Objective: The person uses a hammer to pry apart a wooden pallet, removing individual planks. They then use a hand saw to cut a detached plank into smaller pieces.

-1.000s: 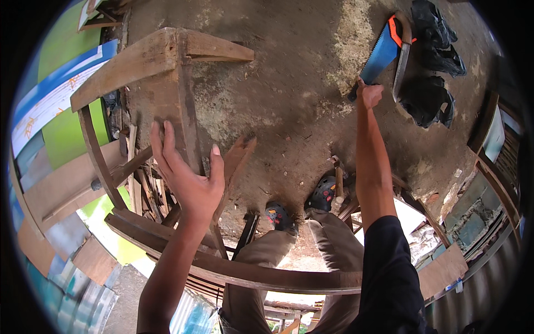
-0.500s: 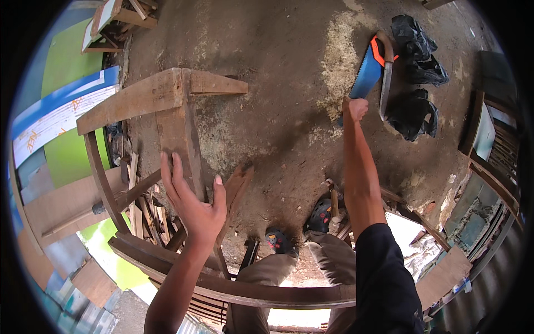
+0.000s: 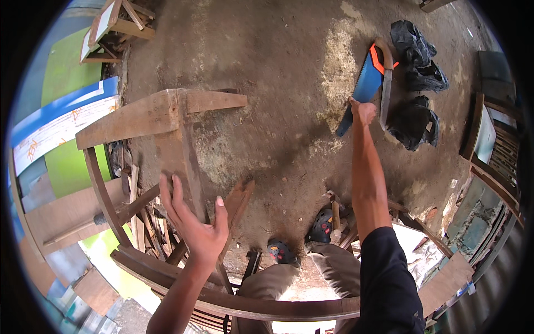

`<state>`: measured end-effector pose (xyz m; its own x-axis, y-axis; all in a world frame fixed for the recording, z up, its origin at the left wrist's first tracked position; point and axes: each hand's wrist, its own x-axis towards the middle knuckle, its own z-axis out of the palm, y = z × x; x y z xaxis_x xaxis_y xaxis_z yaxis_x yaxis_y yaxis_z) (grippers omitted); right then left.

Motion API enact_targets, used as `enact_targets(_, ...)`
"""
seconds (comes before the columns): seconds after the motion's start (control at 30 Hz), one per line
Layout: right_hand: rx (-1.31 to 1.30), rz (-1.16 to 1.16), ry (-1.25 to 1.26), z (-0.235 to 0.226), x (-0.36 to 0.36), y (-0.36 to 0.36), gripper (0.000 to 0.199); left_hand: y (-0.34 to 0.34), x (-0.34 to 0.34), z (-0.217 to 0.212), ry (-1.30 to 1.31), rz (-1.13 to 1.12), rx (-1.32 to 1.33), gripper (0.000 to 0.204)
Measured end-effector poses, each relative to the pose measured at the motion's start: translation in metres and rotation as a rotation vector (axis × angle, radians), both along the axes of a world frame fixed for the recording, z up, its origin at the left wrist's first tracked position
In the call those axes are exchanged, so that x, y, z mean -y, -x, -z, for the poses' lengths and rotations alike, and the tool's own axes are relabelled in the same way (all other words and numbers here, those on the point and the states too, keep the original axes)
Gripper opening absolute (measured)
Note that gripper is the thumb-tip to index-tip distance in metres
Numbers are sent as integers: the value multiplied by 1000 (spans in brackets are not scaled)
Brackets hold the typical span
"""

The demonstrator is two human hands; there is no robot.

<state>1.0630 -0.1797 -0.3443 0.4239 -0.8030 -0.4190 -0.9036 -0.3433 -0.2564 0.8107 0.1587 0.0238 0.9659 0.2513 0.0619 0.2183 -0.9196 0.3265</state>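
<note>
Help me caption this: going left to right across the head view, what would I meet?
Blue-and-white panel → left hand → left shoe → right shoe → blue saw → black plastic bags.

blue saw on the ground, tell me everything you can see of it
The saw has a flat blue blade, seemingly coated metal, toothed along its left side and narrowing toward a tip pointing down and left. Its bright orange handle, at the upper end, is partly overlapped by a curved-bladed tool. It lies on the ground, left of black bags. The right hand is on the blade; how firmly is unclear.
</note>
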Motion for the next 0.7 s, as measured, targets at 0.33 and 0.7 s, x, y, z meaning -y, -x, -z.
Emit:
enact_targets(0.33, 336, 179, -1053, -56, -41, 10, 32, 3, -1, 4, -21, -40, 9, 83)
enact_targets(0.7, 237, 482, -1699, -313, -81, 133, 14, 9, -9, -8, 197, -97, 30, 68)
